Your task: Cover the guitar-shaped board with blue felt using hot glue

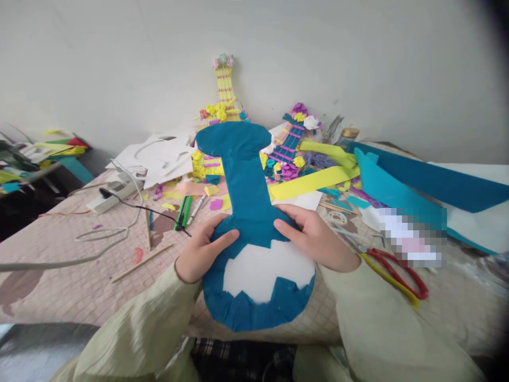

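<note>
A guitar-shaped cutout [248,183], mostly covered in dark blue paper, is held up before me over the table's front edge. Its wide round body is at the bottom and its neck points away. A jagged white patch [254,270] shows in the middle of the body, with folded blue paper around it. My left hand [209,245] grips the body's left edge, thumb on the near face. On the opposite edge, my right hand [312,236] holds it the same way. The fingers behind the cutout are hidden.
Decorated paper guitars [226,87] lean against the wall. Blue crepe paper [433,175] and red-and-yellow-handled scissors [401,276] lie right. A power strip [115,193], green pens [183,212], a wooden stick [141,263] and white paper scraps [159,156] lie left.
</note>
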`<state>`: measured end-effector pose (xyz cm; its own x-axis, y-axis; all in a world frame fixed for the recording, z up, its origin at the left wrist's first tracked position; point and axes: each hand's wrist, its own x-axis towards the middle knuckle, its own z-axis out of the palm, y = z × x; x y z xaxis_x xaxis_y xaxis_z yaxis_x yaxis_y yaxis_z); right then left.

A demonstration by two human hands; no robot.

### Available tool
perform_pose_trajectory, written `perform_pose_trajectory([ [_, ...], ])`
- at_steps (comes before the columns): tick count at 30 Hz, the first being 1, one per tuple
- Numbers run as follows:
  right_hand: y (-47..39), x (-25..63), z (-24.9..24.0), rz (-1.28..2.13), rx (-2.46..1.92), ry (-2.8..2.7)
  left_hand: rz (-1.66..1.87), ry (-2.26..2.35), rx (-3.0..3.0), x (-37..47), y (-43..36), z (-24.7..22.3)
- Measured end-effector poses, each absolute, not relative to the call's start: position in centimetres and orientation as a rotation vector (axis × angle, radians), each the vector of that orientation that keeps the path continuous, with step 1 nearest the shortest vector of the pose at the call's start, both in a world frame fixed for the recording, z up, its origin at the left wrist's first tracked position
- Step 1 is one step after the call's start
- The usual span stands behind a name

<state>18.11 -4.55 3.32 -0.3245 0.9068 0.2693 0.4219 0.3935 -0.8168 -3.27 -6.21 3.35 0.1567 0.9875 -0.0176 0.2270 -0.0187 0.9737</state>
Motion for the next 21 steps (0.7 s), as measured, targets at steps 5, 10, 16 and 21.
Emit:
perform_pose_trajectory([
  [5, -2.4, 18.8, 3.7, 0.727, -1.166, -1.896, 1.058, 1.211, 1.588, -2.5, -3.5, 3.2],
  [10, -0.8, 19.3, 3.4, 0.822, -1.132, -1.880, 1.035, 1.169, 1.639, -2.0, -1.5, 2.3],
  [16, -0.8, 19.3, 2.0, 1.090, -1.101, -1.813, 0.912, 0.995, 1.488, -2.2, -0.6, 0.8],
  [21, -2.0, 18.6, 0.6, 1.296, -1.184, -1.690, 0.717, 0.970, 1.361, -2.5, -1.2, -0.6],
])
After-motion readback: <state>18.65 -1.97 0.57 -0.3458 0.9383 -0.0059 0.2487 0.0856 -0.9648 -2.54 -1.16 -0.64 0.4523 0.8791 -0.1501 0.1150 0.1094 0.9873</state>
